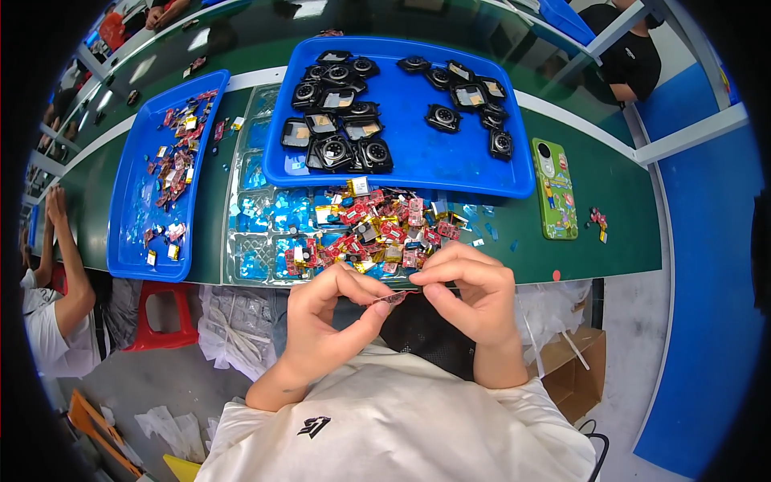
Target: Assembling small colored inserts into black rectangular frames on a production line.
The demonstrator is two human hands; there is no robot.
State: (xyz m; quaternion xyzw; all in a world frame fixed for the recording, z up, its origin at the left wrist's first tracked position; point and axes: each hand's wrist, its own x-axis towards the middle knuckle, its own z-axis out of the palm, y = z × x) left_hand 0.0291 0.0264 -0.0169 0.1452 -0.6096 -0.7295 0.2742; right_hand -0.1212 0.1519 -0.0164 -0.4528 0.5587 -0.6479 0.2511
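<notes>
In front of my chest, at the near table edge, my left hand [333,313] pinches a small circuit board [392,298] between thumb and fingers. A thin red wire runs from the board toward my right hand [474,297]. The thumb and index finger of that hand are drawn close together, and what lies between them is too small to make out. Just beyond both hands is a heap of red circuit boards with small batteries and wires [385,229], lying on a clear plastic tray [241,269] with blue film pieces in its pockets.
A large blue tray [418,181] behind the heap holds several black watch cases [337,149]. To the left, another blue tray [128,193] contains more boards. A green phone [554,189] and a few loose parts [598,221] lie right. Other people sit around the tables.
</notes>
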